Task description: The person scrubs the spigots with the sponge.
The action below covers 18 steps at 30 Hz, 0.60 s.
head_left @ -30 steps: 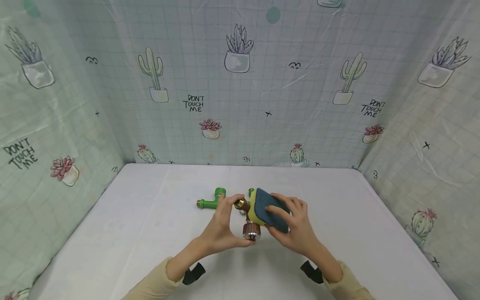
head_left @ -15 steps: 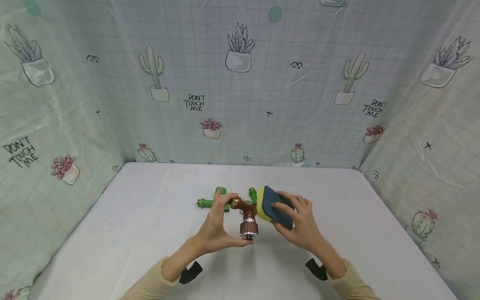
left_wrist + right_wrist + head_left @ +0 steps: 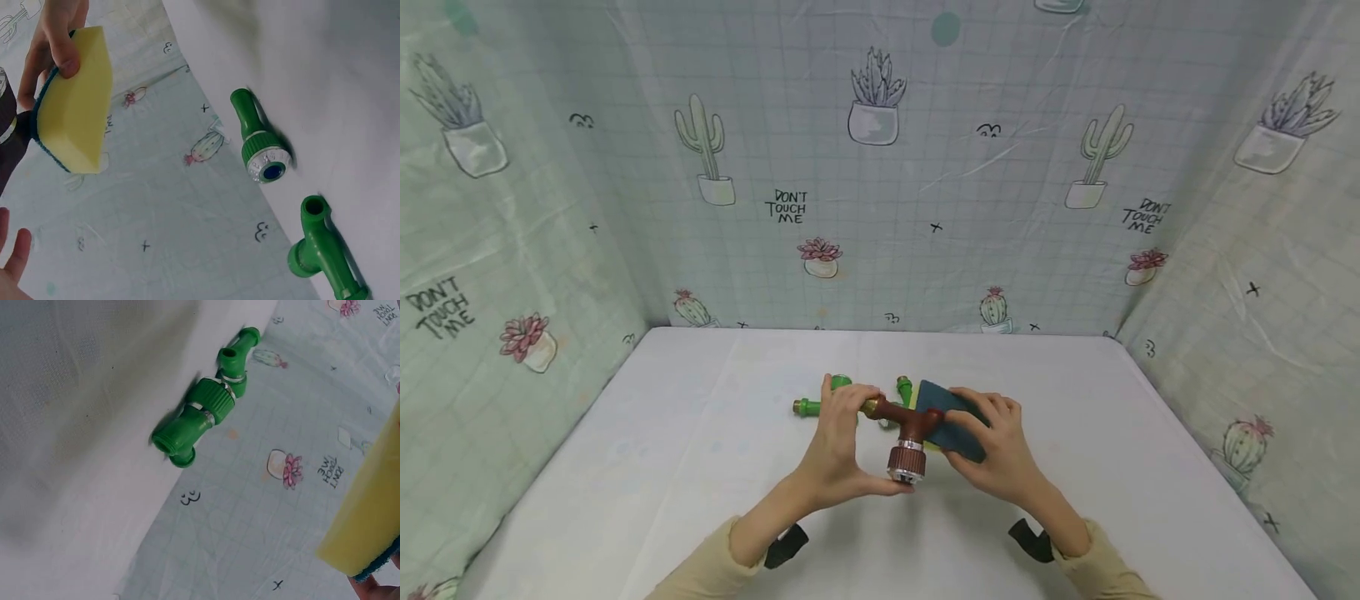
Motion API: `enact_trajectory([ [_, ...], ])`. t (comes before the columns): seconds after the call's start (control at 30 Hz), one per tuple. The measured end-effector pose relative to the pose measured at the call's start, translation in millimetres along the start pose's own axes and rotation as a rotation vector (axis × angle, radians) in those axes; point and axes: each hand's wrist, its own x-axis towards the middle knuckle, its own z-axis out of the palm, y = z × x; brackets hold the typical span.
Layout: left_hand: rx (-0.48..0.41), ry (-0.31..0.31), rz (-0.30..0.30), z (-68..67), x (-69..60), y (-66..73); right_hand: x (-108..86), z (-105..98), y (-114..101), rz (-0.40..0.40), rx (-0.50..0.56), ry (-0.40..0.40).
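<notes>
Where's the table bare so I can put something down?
Bare table stretches from the green taps to the left edge, and from the right grip to the right edge. The middle is crowded: the left grip holds a brown tap, the right grip a sponge, green taps behind.

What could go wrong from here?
The left hand holds the brown tap by two ends, so a hard push from the sponge might make it slip. If dropped, it could knock the green taps on the table. The sponge's dark blue side faces the tap and, if abrasive, might scuff it.
</notes>
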Motion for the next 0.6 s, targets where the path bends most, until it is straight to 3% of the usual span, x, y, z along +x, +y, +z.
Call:
enact_trajectory([
  [0.1, 0.152, -0.04, -0.042, -2.8, -1.6, -0.1, 0.3, -0.1, -0.6, -0.002, -0.001, -0.001],
  [0.27, 0.277, -0.08, -0.104, -2.1, -4.3, -1.5, -0.9, -1.0, -0.4, 0.003, -0.026, -0.017],
  [0.43, 0.289, -0.088, -0.13, -0.1, -6.2, -3.1, -2.6, -1.2, 0.2, 0.007, -0.033, -0.033],
  [0.6, 0.281, -0.044, -0.102, 0.6, -6.0, -6.5, -3.0, -10.8, 8.1, 0.047, -0.029, -0.028],
])
